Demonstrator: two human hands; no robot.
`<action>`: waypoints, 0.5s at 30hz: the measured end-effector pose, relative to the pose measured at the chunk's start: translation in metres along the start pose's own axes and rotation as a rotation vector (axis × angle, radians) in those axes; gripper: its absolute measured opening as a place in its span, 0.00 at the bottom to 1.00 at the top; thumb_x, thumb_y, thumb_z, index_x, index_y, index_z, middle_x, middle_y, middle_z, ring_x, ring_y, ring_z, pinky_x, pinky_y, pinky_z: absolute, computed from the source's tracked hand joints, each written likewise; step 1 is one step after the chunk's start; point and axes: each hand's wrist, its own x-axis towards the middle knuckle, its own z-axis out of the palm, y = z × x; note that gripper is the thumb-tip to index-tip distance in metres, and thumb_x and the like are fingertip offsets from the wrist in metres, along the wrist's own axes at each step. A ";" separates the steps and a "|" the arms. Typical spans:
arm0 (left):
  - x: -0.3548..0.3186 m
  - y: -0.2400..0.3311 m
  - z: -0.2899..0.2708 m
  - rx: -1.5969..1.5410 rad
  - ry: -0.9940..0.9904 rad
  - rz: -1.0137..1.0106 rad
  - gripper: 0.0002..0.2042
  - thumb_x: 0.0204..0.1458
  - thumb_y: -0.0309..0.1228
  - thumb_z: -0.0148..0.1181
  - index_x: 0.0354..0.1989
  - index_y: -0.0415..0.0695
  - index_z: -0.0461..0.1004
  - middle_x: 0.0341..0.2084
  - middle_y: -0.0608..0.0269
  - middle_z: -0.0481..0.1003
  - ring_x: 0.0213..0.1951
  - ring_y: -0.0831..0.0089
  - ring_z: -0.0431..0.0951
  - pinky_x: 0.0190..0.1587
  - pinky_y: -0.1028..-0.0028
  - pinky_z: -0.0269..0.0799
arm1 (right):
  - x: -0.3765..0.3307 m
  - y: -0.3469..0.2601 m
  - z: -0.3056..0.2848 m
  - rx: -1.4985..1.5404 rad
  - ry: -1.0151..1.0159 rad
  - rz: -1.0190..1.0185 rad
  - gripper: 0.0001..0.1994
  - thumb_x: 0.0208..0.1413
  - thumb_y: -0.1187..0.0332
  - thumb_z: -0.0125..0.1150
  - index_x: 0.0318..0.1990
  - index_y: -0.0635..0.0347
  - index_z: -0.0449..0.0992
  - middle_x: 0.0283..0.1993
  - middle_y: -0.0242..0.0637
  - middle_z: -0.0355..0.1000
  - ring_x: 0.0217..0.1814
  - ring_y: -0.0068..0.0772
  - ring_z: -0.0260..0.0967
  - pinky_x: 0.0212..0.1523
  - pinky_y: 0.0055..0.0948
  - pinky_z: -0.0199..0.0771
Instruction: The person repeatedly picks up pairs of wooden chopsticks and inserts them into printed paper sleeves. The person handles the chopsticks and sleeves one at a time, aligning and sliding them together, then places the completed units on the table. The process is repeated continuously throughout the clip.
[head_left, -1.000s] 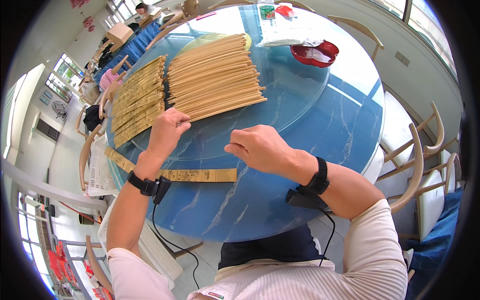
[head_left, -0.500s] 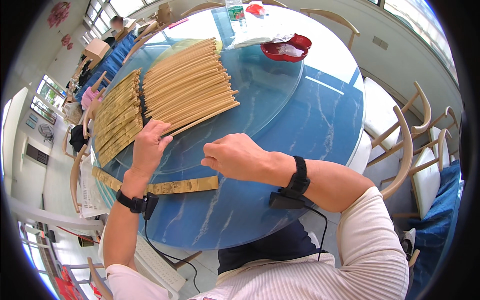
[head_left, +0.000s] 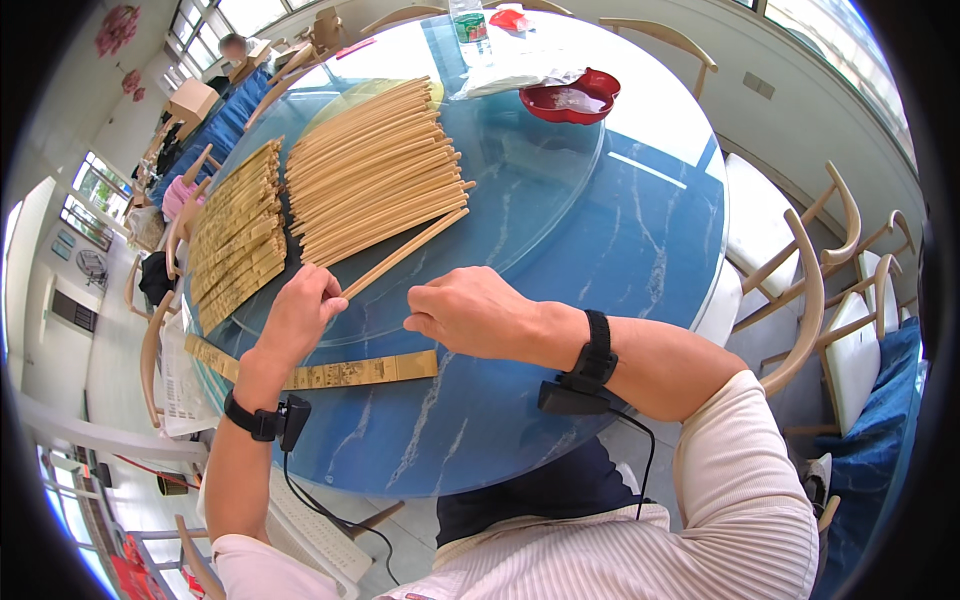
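At frame centre our left hand (head_left: 300,318) pinches one pale wooden chopstick (head_left: 405,253) on the round blue marble-patterned table (head_left: 620,240); our right hand (head_left: 470,312) is curled in a pinch. Windows line the upper left.

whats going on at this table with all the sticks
A person at a round blue table has the left hand gripping the near end of one pair of chopsticks at the edge of a big row of chopsticks. The right hand is beside it, fingers pinched. A flat paper sleeve lies just below the hands, with a stack of sleeves at the left.
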 end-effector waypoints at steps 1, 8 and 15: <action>-0.003 0.000 0.000 -0.007 -0.013 -0.006 0.07 0.55 0.21 0.69 0.37 0.35 0.75 0.34 0.53 0.74 0.36 0.56 0.77 0.41 0.62 0.74 | 0.000 0.000 0.001 -0.004 0.006 -0.002 0.15 0.65 0.63 0.66 0.29 0.63 0.74 0.27 0.48 0.77 0.35 0.59 0.77 0.35 0.52 0.76; -0.019 0.017 0.004 -0.015 -0.044 -0.028 0.09 0.58 0.23 0.67 0.40 0.36 0.71 0.37 0.50 0.73 0.39 0.50 0.75 0.44 0.59 0.72 | 0.000 0.003 -0.002 -0.003 0.034 0.004 0.14 0.65 0.63 0.66 0.30 0.63 0.75 0.29 0.48 0.78 0.35 0.57 0.78 0.36 0.50 0.76; -0.029 0.028 0.013 -0.043 0.048 -0.006 0.08 0.60 0.21 0.65 0.40 0.36 0.70 0.37 0.49 0.73 0.39 0.48 0.75 0.43 0.57 0.72 | 0.002 -0.002 0.000 -0.004 -0.007 0.015 0.13 0.65 0.64 0.65 0.32 0.63 0.76 0.29 0.48 0.78 0.36 0.56 0.78 0.37 0.50 0.76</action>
